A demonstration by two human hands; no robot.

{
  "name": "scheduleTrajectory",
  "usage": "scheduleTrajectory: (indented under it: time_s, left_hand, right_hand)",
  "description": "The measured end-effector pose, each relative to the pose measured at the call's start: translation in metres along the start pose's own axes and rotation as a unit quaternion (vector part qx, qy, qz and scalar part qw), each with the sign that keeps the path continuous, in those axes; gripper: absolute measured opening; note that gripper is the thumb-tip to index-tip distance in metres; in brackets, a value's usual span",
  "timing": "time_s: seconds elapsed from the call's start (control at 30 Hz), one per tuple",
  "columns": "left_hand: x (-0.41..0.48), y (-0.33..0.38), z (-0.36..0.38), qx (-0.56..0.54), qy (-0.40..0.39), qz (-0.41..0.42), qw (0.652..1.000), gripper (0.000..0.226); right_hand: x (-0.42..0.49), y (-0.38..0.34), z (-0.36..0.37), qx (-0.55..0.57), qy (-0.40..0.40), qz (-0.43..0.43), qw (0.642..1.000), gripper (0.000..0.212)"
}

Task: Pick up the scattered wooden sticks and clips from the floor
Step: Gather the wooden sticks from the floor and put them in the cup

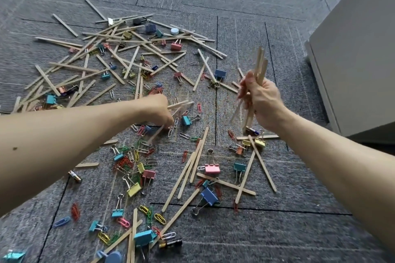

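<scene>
Progress: early, I'd say. Right hand [263, 104] is raised off the grey carpet-tile floor [256, 17], fist closed round a bundle of flat pale wooden sticks [259, 64]. The stick ends poke out above and below the fist. Left hand [157, 111] is low over the floor mid-scatter, fingers curled on a few blurred wooden sticks [181, 103]. With the motion blur I can't count them or tell if they touch the carpet.

Done so far: only what the two hands hold, all sticks. No clip in either hand that I can see.

Left to do, nearly everything:
- big crossed heap of wooden sticks [119, 53] beyond the left forearm, looks untouched
- smaller crossed sticks [245, 186] under the right forearm, plus more near the bottom edge
- coloured metal binder clips all over, e.g. pink binder clip [212, 168] and blue binder clip [208, 196]
- coloured wire paper clips [128, 160], thickest below the left hand

Not task items, mixed into the mess: dark cylindrical battery [171, 242] and pale blue round cap [174, 31]. White cabinet [352, 49] stands at right. No collecting container in view, so the drop-off point is unknown.
</scene>
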State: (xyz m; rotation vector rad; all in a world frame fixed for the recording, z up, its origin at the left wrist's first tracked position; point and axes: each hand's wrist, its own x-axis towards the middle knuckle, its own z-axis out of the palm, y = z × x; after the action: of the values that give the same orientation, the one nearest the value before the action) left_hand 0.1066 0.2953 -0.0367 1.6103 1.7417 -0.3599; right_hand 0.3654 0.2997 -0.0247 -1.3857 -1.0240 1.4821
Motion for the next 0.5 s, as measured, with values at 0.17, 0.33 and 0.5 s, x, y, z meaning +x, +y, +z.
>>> scheduleTrajectory:
  time_s: [0.17,0.33,0.5]
  left_hand:
    - [-0.002,0.006,-0.001,-0.129,-0.032,0.053,0.990,0.035]
    - [-0.013,0.011,-0.006,-0.255,-0.062,0.126,0.957,0.026]
    - [-0.014,-0.001,0.002,-0.330,-0.063,0.135,0.932,0.022]
  right_hand:
    - [0.002,0.001,0.010,0.089,0.021,-0.055,0.994,0.026]
    - [0.006,0.009,0.022,0.133,0.031,-0.094,0.986,0.020]
    - [0.009,0.028,0.022,0.115,0.015,-0.085,0.990,0.015]
